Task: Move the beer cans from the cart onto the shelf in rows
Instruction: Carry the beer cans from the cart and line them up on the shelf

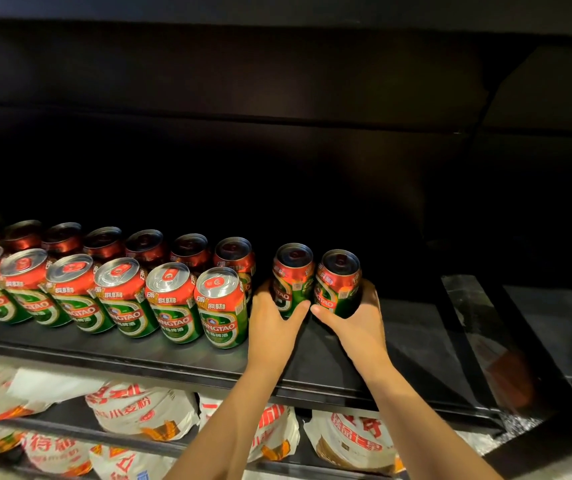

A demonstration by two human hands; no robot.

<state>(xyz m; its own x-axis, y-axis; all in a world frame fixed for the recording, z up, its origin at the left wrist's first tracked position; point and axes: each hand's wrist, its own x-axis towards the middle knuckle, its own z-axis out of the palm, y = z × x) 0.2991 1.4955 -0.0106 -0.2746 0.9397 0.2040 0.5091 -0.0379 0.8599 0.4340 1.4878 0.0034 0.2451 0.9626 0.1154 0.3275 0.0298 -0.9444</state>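
Red-and-green aluminium beer cans, one [290,278] gripped by the left hand [272,320] and one [337,284] by the right hand [357,320], are being set on the black metal shelf [173,358]; sliding them against the back row is judged next.

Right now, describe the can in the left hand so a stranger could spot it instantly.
On the dark metal shelf, follow the two rows of red-and-green aluminium beer cans rightward to the pair past their end. It is the left can of that pair, gripped by the left hand, unlike the right-hand can, held by the right hand.
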